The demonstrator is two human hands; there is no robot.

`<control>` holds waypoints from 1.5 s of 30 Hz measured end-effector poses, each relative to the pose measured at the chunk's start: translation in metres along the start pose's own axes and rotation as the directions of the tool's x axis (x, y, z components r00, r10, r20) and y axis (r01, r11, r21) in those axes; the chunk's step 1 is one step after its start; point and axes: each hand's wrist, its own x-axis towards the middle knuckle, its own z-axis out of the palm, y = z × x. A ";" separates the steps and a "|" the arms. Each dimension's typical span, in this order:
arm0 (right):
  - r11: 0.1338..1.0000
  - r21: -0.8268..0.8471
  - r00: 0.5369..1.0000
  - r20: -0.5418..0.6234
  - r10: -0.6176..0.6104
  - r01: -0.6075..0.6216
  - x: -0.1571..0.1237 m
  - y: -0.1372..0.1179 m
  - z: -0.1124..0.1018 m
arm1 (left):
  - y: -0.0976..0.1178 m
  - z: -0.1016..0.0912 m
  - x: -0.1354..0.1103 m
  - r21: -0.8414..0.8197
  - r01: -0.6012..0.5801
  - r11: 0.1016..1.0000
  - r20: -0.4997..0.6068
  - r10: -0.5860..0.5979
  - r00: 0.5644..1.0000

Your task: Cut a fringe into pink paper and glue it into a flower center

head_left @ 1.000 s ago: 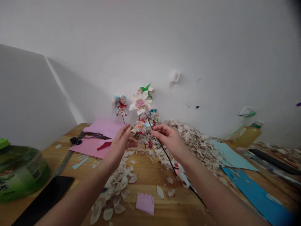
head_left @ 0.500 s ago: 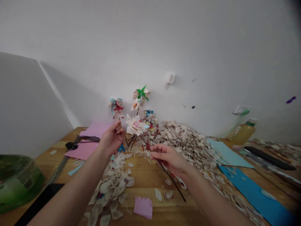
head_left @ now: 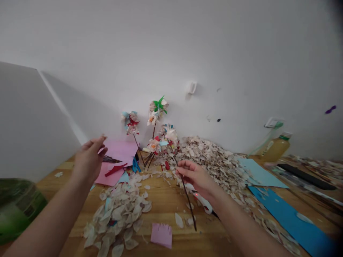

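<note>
My right hand (head_left: 194, 175) pinches a thin dark stem (head_left: 188, 200). The stem stands tilted, its lower end toward me and a white petal flower (head_left: 170, 134) at its top. My left hand (head_left: 89, 159) is raised over the pink paper (head_left: 122, 150), fingers pressed together; a tiny pale bit shows at the fingertips, too small to name. Behind the hands, flowers made of petals and coloured paper stand on dark stems, one with green leaves (head_left: 160, 104), one with an orange centre (head_left: 154, 145). Loose pale petals (head_left: 123, 214) lie heaped between my forearms.
A bigger petal pile (head_left: 211, 157) lies along the wall. A white tool with a red light (head_left: 203, 202) is partly behind my right hand. Blue paper (head_left: 292, 221), a yellowish bottle (head_left: 277, 148) and a black bar (head_left: 307, 176) are at right, a green container (head_left: 21, 210) at left.
My left hand has moved left, away from the flowers to above the pink paper. The held flower has swung right and its stem is more upright, uncovering the orange-centred flower.
</note>
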 end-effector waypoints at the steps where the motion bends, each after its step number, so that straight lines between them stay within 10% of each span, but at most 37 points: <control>1: 0.997 -0.049 0.997 -0.045 -0.061 0.059 0.008 -0.002 0.002 | -0.008 -0.005 -0.008 0.080 -0.003 0.997 0.014 0.002 1.000; 12: 0.712 -0.622 0.832 -0.169 -0.529 0.327 0.093 -0.009 0.070 | -0.067 -0.040 -0.095 0.565 0.075 0.822 0.124 -0.174 0.977; 22: 0.561 -0.821 0.889 -0.171 -0.426 0.111 0.150 0.009 0.099 | -0.094 -0.065 -0.097 0.594 0.051 0.803 0.156 -0.177 0.972; 45: 0.211 -0.975 0.983 -0.106 -0.147 -0.074 0.176 0.018 0.127 | -0.108 -0.069 -0.114 0.616 0.053 0.786 0.231 -0.244 0.942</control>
